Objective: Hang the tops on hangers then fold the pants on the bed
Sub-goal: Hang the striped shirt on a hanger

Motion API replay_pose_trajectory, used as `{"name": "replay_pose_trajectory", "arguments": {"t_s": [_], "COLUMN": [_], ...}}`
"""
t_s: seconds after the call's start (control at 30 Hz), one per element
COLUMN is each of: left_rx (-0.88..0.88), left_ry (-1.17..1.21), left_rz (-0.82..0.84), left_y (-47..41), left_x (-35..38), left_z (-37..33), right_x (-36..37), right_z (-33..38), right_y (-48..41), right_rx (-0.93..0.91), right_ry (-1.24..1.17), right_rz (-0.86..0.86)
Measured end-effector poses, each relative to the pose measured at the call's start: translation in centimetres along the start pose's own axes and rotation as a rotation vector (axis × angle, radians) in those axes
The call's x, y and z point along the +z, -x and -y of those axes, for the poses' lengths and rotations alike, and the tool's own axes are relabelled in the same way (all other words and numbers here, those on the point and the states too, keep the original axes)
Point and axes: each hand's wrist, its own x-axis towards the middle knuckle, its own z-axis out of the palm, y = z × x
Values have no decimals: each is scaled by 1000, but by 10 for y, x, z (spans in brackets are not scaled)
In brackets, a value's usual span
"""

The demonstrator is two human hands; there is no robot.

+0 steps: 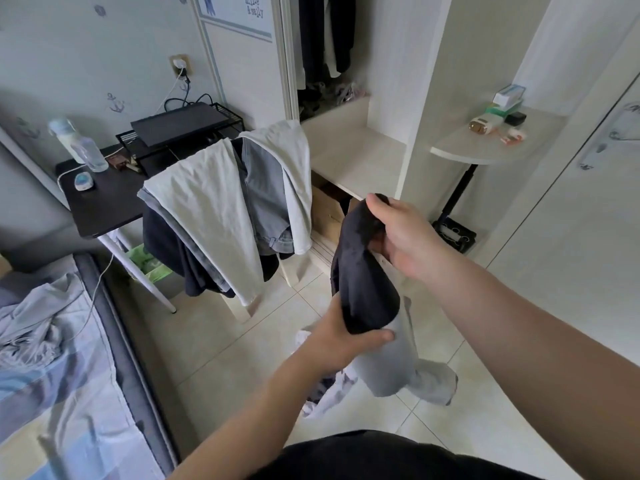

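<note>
Centre frame: black garment point(363, 282) held bunched, long axis running about 12 to 6 o'clock. Right hand point(405, 233) has its fingers curled tight on the upper end. Left hand point(341, 341) has fingers and thumb clamped on the lower end, with a grey garment point(391, 362) hanging beneath. Top or pants: cannot tell. Wardrobe point(325, 39) lies at 12 o'clock, nearer the right hand; bed point(52, 358) at 8 o'clock, nearer the left.
</note>
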Motion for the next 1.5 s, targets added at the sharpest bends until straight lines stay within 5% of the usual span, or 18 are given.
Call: {"name": "replay_pose_trajectory", "arguments": {"t_s": [0.23,0.53,0.67,0.83,0.97,1.27,1.4,1.5], "left_rx": [103,18,25,35,35,-57,-177,-46], "left_ry": [-215,505,774,957,986,796,405,51], "left_rz": [-261,-481,-474,-398,-403,-589,-718,-734], "left_y": [-25,-29,-30,-28,-26,-22,-23,-19], "left_x": [0,-24,-32,-23,-22,-60,-68,-65], "left_z": [-3,-62,-83,-103,-102,-63,-34,-25], "right_x": [-23,-77,-78,-45,-29,-61,-61,-55], "right_z": [1,-54,-98,-144,-161,-120,-79,-54], "right_y": [-7,42,75,81,59,32,28,29], "right_rx": [80,64,93,265,211,-79,-241,-355], "right_ry": [-133,251,451,611,660,736,758,813], "right_rz": [-26,108,136,370,154,-13,27,113]}}
